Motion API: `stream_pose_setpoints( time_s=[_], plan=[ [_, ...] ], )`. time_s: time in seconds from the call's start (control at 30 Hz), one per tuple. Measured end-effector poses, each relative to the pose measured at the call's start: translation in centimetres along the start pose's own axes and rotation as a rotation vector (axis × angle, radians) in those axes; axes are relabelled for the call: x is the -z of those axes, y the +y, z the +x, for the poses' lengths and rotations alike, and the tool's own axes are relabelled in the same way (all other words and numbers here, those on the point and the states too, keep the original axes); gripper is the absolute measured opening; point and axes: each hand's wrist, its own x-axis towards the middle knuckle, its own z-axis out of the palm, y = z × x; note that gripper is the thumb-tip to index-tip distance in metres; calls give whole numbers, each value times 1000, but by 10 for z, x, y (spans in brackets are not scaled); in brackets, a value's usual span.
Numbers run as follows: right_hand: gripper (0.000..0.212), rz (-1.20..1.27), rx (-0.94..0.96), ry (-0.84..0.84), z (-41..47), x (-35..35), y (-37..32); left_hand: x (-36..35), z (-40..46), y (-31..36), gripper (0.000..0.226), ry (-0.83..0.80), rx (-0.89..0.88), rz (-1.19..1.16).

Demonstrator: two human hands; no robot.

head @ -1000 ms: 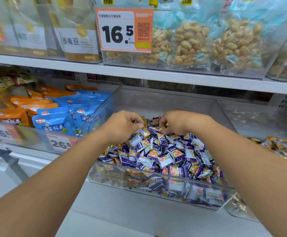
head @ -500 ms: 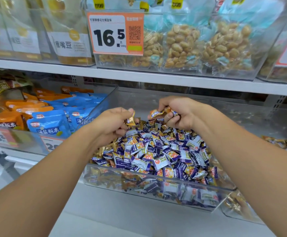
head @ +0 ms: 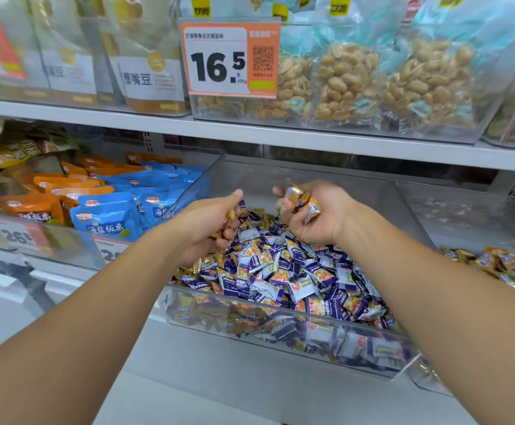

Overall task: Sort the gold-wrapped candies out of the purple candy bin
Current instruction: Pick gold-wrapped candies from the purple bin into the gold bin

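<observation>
Candies (head: 283, 280) in purple-and-white wrappers fill a clear bin (head: 280, 338) on the lower shelf, heaped above its front wall. Both hands are raised over the back of the heap. Right hand (head: 314, 216) is turned palm-up, fingers curled around a small clutch of gold candies (head: 303, 200); thumb and fingertips close over them from the left. Left hand (head: 207, 222) is seen from the back, fingers bent inward on a gold wrapper (head: 231, 214) that shows at its fingertips, just above the pile. A few gold wrappers also show among the purple ones along the heap's left edge and lower down behind the front wall. Right neighbour: another clear bin (head: 464, 216), mostly bare at the back, with gold candies (head: 501, 268) massed along its near side beyond the right forearm. Left neighbour: bin of blue packets (head: 109, 219) and orange packets (head: 32, 207), price cards on its front. Upper shelf (head: 280, 136) overhangs both hands; it carries bags of peanuts (head: 348, 81) and an orange price tag (head: 230, 58) reading 16.5. Forearms cross the lower frame and hide parts of the bin's sides.
</observation>
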Motion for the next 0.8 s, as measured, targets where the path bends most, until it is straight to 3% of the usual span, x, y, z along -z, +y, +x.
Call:
stream_pose_setpoints(
  time_s=[0.13, 0.2, 0.37, 0.43, 0.53, 0.67, 0.8],
  plan=[
    [36, 39, -10, -17, -4, -1, -4, 7, -5, -4, 41, 59, -229, 589],
    [37, -186, 41, 59, -4, 0, -13, 11, -5, -7, 37, 46, -352, 855],
    [35, -1882, 229, 541, 3, 10, -20, 16, -1, -8, 13, -61, -325, 1044],
    [38, -2109, 187, 544, 13, 15, -14, 13, 0, -8, 13, -62, -330, 1048],
    [29, -2041, 165, 527, 24, 20, -7, 8, -4, -7, 18, -55, -316, 894],
    [24, -1927, 234, 529, 23, 16, -11, 3, -7, -4, 22, -51, -190, 428],
    [11, -1093, 311, 429, 11, 10, -17, -1, -2, -7, 15, 10, -156, 203]
  ],
)
